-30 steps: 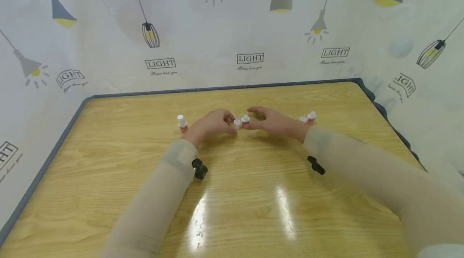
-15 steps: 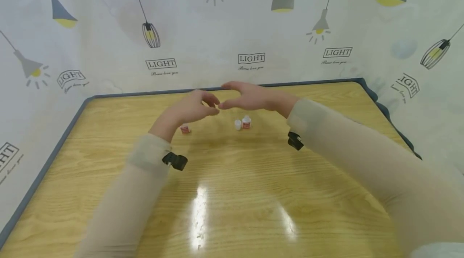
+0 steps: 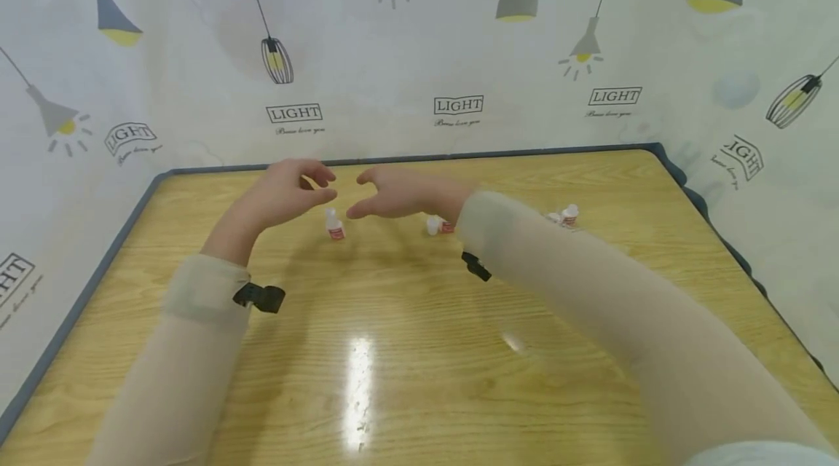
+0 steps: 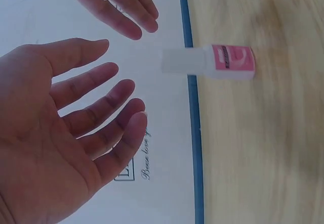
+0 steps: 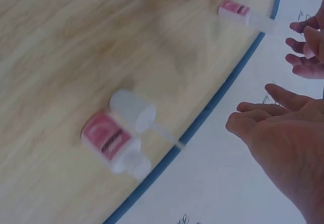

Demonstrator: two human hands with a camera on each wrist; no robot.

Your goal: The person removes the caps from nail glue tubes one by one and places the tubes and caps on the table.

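A small white bottle (image 3: 335,227) with a pink-red label and a tall white cap stands upright on the table. My left hand (image 3: 278,193) hovers to its upper left, fingers loosely bent, touching nothing. On the bottle's other side my right hand (image 3: 403,193) hangs in the air, thumb and fingers spread and holding nothing. Below the right forearm stands a second labelled bottle (image 5: 114,140) without its cap, its narrow white tip bare. Beside it is a white cap (image 5: 132,110), with a thin pale stick showing next to it; the right wrist view is blurred there.
Farther right on the wooden table (image 3: 419,349) stand another labelled bottle (image 3: 570,215) and a white piece (image 3: 553,218), partly hidden by the right sleeve. A dark blue edging runs along the table's back, against a lamp-print wall covering (image 3: 373,73).
Both hands have risen from the middle bottle and cap and moved left, towards the left bottle. The bottles stay where they stood.
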